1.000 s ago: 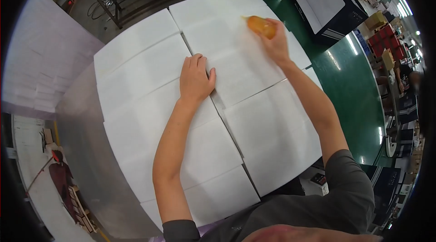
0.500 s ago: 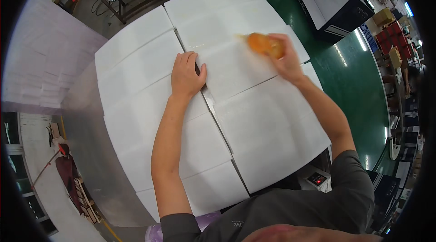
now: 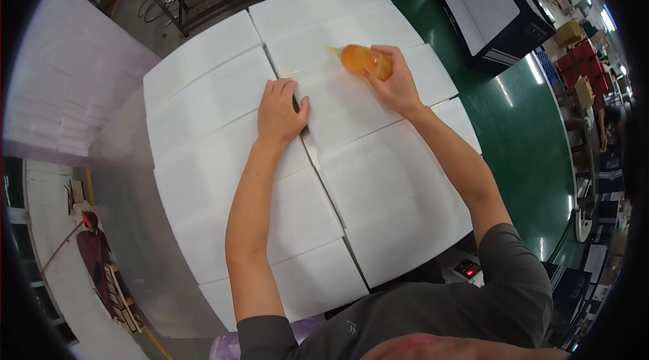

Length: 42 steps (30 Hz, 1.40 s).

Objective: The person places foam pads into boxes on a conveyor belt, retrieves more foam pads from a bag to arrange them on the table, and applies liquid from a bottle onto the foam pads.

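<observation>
My right hand (image 3: 397,88) grips an orange, see-through squeeze bottle (image 3: 358,59) with amber liquid inside. The bottle is tilted over the far right part of the white sheets, its pale pointed nozzle to the left. Whether the tip touches the surface, I cannot tell. Flat white sheets (image 3: 378,184) overlap in two columns, with a narrow dark gap running between them. My left hand (image 3: 278,113) lies flat across that gap, thumb spread away from the fingers, holding nothing. A short wet-looking streak (image 3: 295,70) shows just beyond its fingertips.
A bare metal tabletop (image 3: 135,225) borders the sheets on the left, beside a tall stack of whitish sheets (image 3: 74,76). Dark boxes with white insides (image 3: 483,5) stand on the green surface (image 3: 520,137) at right. A small red-lit display (image 3: 468,269) is near my body.
My right hand has moved left with the squeeze bottle, bringing the nozzle closer to the gap. My left hand has stayed in place on the sheets.
</observation>
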Available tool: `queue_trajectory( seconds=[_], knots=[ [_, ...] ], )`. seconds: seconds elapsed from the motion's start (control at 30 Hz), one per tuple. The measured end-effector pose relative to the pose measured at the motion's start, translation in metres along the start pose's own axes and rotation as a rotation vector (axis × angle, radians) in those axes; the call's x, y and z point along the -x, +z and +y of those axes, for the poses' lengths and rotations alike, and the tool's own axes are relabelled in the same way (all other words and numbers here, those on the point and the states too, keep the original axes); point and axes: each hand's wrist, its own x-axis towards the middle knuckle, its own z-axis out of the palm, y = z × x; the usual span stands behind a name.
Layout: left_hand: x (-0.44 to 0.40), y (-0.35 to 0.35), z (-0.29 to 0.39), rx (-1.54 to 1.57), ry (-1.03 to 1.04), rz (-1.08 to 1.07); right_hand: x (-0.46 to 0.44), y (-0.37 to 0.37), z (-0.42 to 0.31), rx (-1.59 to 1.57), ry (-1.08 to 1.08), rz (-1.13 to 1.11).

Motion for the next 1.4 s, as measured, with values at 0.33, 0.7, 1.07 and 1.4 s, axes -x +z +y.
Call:
queue_trajectory(
  seconds=[0.33, 0.7, 1.07, 1.4],
  knots=[
    [-0.015, -0.012, 0.023, 0.113, 0.01, 0.146, -0.017, -0.018, -0.029, 0.027, -0.021, 0.053],
    [0.103, -0.168, -0.105, -0.474, -0.701, 0.11, -0.023, 0.129, -0.084, -0.009, -0.135, -0.046],
    [0.096, -0.163, -0.099, -0.312, -0.784, 0.093, 0.024, 0.239, -0.149, -0.217, -0.304, -0.282],
    [0.085, -0.155, -0.098, -0.281, -0.792, 0.108, 0.004, 0.072, -0.076, 0.056, -0.202, -0.228]
  ],
)
